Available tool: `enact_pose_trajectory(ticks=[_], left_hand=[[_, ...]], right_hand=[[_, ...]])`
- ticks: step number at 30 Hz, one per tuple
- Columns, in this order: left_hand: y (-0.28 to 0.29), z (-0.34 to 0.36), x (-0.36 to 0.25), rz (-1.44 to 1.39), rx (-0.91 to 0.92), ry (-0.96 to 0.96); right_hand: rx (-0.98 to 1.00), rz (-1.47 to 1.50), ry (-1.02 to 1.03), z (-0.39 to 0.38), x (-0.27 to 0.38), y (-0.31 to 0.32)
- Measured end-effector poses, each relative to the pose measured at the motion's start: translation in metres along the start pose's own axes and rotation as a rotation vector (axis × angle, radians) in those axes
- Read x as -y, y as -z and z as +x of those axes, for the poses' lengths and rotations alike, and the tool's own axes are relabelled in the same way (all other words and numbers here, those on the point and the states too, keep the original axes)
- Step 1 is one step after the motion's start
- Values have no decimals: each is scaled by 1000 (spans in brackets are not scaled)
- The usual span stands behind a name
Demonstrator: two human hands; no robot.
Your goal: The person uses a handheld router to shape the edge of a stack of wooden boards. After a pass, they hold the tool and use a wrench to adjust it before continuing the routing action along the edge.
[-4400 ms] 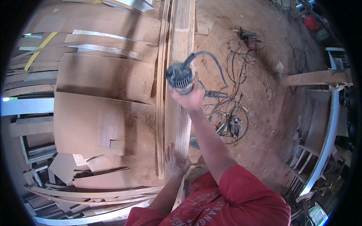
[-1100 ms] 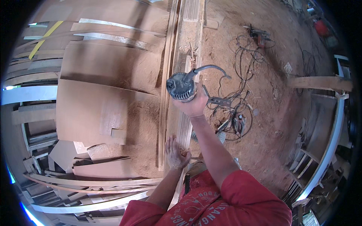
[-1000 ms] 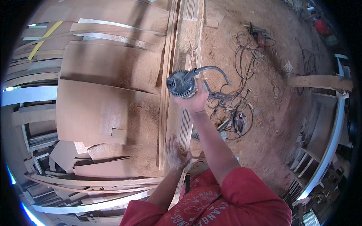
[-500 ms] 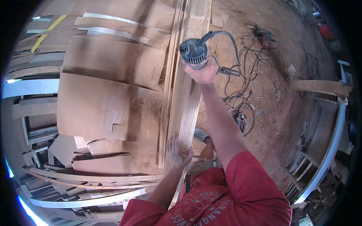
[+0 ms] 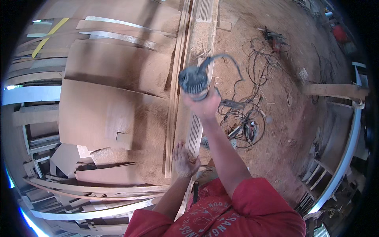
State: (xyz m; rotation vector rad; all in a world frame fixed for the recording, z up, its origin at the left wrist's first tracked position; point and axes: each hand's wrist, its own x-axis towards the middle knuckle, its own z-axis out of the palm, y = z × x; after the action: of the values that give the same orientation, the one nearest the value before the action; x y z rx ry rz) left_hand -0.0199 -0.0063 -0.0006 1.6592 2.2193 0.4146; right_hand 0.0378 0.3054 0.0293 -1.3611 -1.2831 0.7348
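My right hand [image 5: 203, 106] is wrapped round the body of a dark trim router [image 5: 193, 81], held over the long wooden workpiece. From the router's right side juts a flat dark guide bracket [image 5: 232, 104], and its cord loops away to the right. Below it runs a pale board with parallel grooves [image 5: 194, 136], partly covered by the tool and my arm. My left hand [image 5: 184, 162], dusty with sawdust, lies on the near end of the wood with fingers stretched and thumb toward the grooved strip. The router's underside and bit are hidden.
Narrow strips [image 5: 172, 118] run along the workpiece's left side. Sawdust-covered panels [image 5: 94, 110] spread farther left. On the dusty floor to the right lie tangled cables [image 5: 252, 118] and another power tool [image 5: 275, 41]. Curved timber pieces [image 5: 94, 213] cross the lower left.
My right hand has drawn the router nearer to me along the workpiece and slightly left, the cord trailing with it. My left hand stays in almost the same place.
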Motion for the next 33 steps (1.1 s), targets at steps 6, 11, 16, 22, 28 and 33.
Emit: enact_pose_trajectory(ticks=[6, 11, 16, 22, 28, 33], left_hand=[[-2, -2, 4, -16, -67, -52], [3, 1, -2, 14, -55, -23], [3, 1, 0, -4, -78, -46], [-1, -1, 7, -7, -51, -37], [4, 0, 2, -50, -12, 6], [6, 1, 0, -40, -1, -7]], right_hand=[[-26, -97, 283, 2, -3, 8], [-16, -107, 343, 26, -12, 4], [-69, -58, 300, 56, -30, -15], [-96, -101, 363, 92, -50, -35], [-92, 2, 341, 111, -57, -41], [0, -101, 276, 128, -63, -39]])
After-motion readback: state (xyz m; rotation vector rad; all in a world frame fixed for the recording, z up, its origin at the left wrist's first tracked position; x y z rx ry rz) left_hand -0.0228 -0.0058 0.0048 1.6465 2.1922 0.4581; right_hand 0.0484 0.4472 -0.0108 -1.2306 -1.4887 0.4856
